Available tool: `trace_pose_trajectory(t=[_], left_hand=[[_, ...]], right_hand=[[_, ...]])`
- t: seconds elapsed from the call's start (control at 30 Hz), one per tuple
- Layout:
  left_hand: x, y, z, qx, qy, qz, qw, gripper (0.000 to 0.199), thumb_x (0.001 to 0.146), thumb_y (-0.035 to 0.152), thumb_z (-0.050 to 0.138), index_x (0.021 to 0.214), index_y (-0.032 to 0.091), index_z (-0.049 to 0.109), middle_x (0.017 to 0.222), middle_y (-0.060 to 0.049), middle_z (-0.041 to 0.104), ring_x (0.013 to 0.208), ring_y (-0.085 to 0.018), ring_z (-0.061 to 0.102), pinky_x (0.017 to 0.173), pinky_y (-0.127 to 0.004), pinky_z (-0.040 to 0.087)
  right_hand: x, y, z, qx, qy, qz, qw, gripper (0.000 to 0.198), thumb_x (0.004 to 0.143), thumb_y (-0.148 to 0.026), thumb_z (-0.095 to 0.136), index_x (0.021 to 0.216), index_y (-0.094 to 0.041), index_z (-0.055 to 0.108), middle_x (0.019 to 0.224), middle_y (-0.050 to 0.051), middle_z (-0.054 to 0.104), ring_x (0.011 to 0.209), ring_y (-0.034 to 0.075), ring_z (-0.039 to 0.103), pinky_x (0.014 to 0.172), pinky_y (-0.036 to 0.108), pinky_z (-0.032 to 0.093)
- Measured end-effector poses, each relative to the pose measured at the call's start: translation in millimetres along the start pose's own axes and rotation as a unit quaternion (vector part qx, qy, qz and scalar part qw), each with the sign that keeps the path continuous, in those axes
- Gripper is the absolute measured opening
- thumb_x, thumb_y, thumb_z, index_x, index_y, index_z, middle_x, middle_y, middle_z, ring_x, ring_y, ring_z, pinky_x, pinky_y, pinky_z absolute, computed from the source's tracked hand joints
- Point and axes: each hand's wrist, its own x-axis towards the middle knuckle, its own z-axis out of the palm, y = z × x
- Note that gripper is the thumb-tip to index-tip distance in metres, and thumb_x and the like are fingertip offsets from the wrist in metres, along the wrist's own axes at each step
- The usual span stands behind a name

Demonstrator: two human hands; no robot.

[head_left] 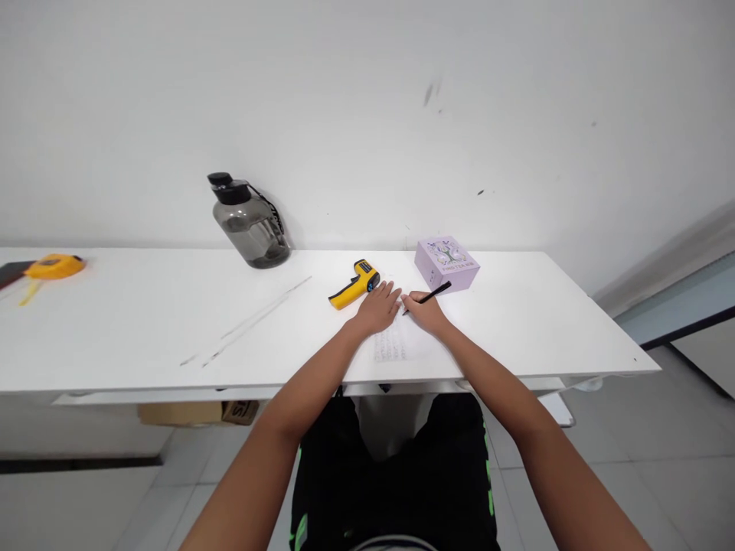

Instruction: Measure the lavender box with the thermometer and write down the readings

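Note:
My right hand [426, 312] grips a black pen [436, 293], its tip pointing down at a sheet of paper [396, 344] with rows of faint handwriting. Flat on the upper left part of that sheet lies my left hand [379, 308], fingers stretched out and holding nothing. Just beyond its fingertips is a yellow and black infrared thermometer gun [354, 285], lying on its side. A lilac box [446, 264] with a printed tree design stands behind my right hand. The paper's upper part is partly hidden by my hands.
A large grey water bottle [249, 226] with a black cap stands by the wall on the white table [143, 329]. Farther left lies a yellow tape measure [56, 266] beside a dark object. Below the table sits a cardboard box [181, 413].

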Motion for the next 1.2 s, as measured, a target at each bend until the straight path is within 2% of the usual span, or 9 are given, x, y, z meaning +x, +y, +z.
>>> trace_pose_trajectory(t=[0.13, 0.27, 0.43, 0.7, 0.83, 0.97, 1.2], left_hand=[[0, 5, -1, 0.009, -0.010, -0.008, 1.000, 0.057, 0.101, 0.041, 0.034, 0.151, 0.015, 0.043, 0.166, -0.015, 0.026, 0.154, -0.033, 0.021, 0.123, -0.053, 0.023], [0, 9, -4, 0.016, -0.031, -0.011, 0.999, 0.061, 0.101, 0.045, 0.032, 0.154, 0.016, 0.040, 0.166, -0.014, 0.025, 0.154, -0.032, 0.021, 0.123, -0.053, 0.020], [0, 11, -4, 0.030, -0.042, -0.013, 0.999, 0.061, 0.102, 0.042, 0.027, 0.155, 0.015, 0.037, 0.167, -0.013, 0.023, 0.155, -0.030, 0.019, 0.124, -0.051, 0.018], [2, 9, -2, 0.037, -0.042, -0.011, 0.998, 0.061, 0.103, 0.040, 0.024, 0.157, 0.013, 0.035, 0.167, -0.013, 0.024, 0.155, -0.030, 0.019, 0.124, -0.050, 0.017], [2, 9, -1, 0.037, -0.040, -0.007, 0.998, 0.061, 0.103, 0.041, 0.023, 0.156, 0.014, 0.036, 0.167, -0.013, 0.025, 0.155, -0.030, 0.020, 0.124, -0.050, 0.018], [0, 8, 1, 0.032, -0.032, -0.007, 0.999, 0.061, 0.104, 0.044, 0.023, 0.155, 0.015, 0.037, 0.166, -0.013, 0.026, 0.155, -0.029, 0.020, 0.124, -0.050, 0.018], [-2, 13, -2, 0.027, -0.025, -0.008, 0.999, 0.060, 0.103, 0.038, 0.027, 0.154, 0.008, 0.039, 0.165, -0.017, 0.027, 0.154, -0.031, 0.021, 0.125, -0.049, 0.018]], right_hand=[[0, 0, 0, -0.011, 0.015, -0.007, 1.000, 0.036, 0.080, -0.044, 0.057, 0.053, -0.021, 0.051, 0.053, -0.003, 0.050, 0.058, 0.013, 0.045, 0.059, 0.027, 0.038], [-1, 0, -1, -0.011, 0.013, -0.013, 1.000, 0.034, 0.080, -0.041, 0.057, 0.053, -0.021, 0.051, 0.055, -0.002, 0.053, 0.060, 0.014, 0.046, 0.059, 0.028, 0.038], [0, 0, -1, -0.020, 0.010, -0.010, 1.000, 0.033, 0.080, -0.039, 0.059, 0.053, -0.021, 0.050, 0.054, -0.003, 0.050, 0.059, 0.013, 0.044, 0.058, 0.027, 0.037], [0, -2, -1, -0.015, -0.001, -0.012, 1.000, 0.039, 0.078, -0.037, 0.057, 0.050, -0.023, 0.034, 0.049, -0.005, 0.038, 0.054, 0.010, 0.034, 0.053, 0.027, 0.028], [-1, -3, -2, -0.011, -0.017, -0.010, 1.000, 0.037, 0.078, -0.036, 0.056, 0.050, -0.022, 0.038, 0.050, -0.004, 0.043, 0.054, 0.011, 0.037, 0.054, 0.027, 0.030], [-1, -2, -2, -0.012, -0.005, -0.015, 1.000, 0.034, 0.079, -0.037, 0.056, 0.051, -0.021, 0.047, 0.053, -0.002, 0.050, 0.057, 0.012, 0.043, 0.058, 0.028, 0.035], [1, 3, -1, -0.027, 0.019, -0.023, 0.999, 0.036, 0.079, -0.038, 0.056, 0.050, -0.023, 0.040, 0.051, -0.005, 0.038, 0.056, 0.012, 0.034, 0.056, 0.028, 0.030]])
